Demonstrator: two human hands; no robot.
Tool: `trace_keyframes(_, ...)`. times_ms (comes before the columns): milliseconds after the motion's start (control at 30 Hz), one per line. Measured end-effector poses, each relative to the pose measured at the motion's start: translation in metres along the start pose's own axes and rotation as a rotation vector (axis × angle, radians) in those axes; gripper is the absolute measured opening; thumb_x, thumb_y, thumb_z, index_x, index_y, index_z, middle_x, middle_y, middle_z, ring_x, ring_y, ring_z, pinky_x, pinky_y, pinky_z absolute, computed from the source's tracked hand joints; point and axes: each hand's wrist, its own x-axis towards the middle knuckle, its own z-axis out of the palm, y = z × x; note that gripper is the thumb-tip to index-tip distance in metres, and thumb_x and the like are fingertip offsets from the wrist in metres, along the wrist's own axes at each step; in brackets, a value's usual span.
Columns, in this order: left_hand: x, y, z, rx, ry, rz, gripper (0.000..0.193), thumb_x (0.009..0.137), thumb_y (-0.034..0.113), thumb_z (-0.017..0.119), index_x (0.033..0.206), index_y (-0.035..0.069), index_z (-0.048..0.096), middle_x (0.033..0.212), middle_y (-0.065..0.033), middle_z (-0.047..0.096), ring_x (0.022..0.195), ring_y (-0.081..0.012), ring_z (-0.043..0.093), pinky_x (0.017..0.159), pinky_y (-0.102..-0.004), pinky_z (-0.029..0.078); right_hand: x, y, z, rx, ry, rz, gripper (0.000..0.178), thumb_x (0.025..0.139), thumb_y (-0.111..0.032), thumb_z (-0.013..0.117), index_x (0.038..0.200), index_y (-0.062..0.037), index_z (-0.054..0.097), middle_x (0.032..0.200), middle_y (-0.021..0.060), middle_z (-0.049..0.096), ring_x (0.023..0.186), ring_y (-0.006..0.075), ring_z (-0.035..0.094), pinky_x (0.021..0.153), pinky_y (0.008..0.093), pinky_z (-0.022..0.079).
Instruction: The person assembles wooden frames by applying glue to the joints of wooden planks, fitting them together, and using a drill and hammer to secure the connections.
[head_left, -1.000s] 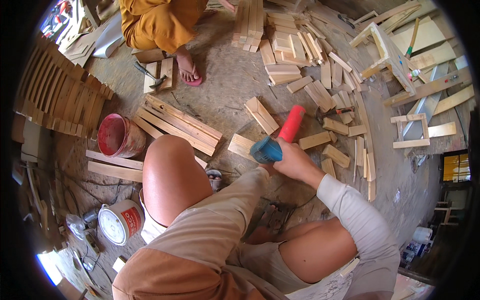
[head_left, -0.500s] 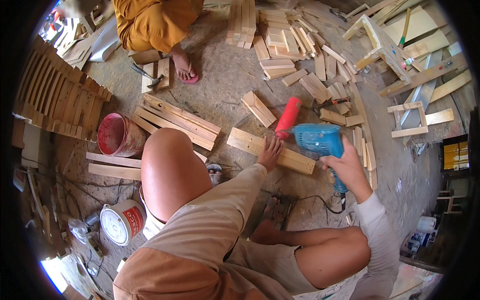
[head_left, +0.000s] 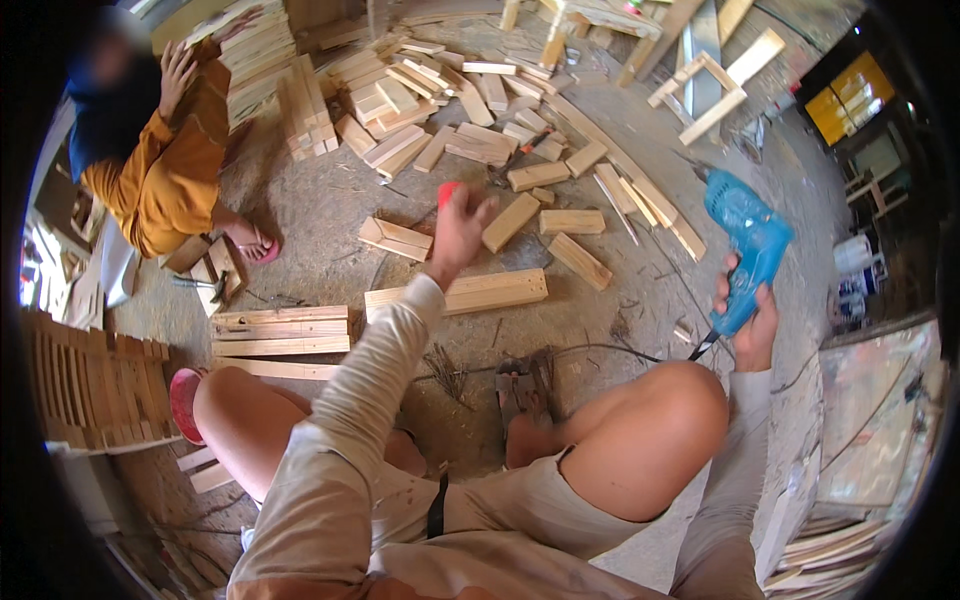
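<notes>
My left hand (head_left: 462, 237) is closed around a red cylindrical bottle (head_left: 448, 192); only its end shows past the fingers. Below that hand lies a thick wooden piece (head_left: 500, 292), partly covered by my left forearm. In my right hand (head_left: 755, 325) is a blue power drill (head_left: 745, 225), gripped by its handle and held up over my right knee. Its bit points up and away to the left. A black cord (head_left: 705, 345) runs from the handle's foot along the floor.
Short wood blocks (head_left: 555, 222) and a scattered pile of offcuts (head_left: 440, 100) lie beyond. Nailed slats (head_left: 280, 330) rest near my left knee. A person in orange trousers (head_left: 185, 190) sits at far left, a hammer (head_left: 205, 283) by their foot. Stacked wood (head_left: 95, 385) stands left.
My left hand has left the wooden piece and taken hold of the red bottle. The drill has moved away to the right and now tilts upward. The view has swung right.
</notes>
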Motion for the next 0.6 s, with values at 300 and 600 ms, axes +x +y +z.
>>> trace_keyframes(300,0.143,0.202,0.005,1.073,-0.262,0.771,0.042,0.089,0.039,0.071,0.113,0.004,0.070,0.080,-0.0187,0.071,0.076,-0.0344,0.072,0.073,-0.0441,0.057,-0.107,0.132,-0.056,-1.134,-0.061,0.087,0.089,0.079,0.000,0.069,0.157,-0.0143,0.030,0.135,0.0164,0.056,0.113,0.0263,0.064,0.092,0.0351,0.054)
trace_keyframes(600,0.111,0.145,0.062,1.325,-0.459,0.749,0.036,0.087,0.039,0.071,0.104,0.008,0.073,0.079,-0.0170,0.072,0.077,-0.0314,0.073,0.073,-0.0438,0.058,-0.157,0.180,-0.055,-1.152,-0.009,0.215,0.077,0.080,-0.003,0.070,0.148,-0.0130,0.035,0.128,0.0159,0.058,0.109,0.0266,0.064,0.090,0.0354,0.053)
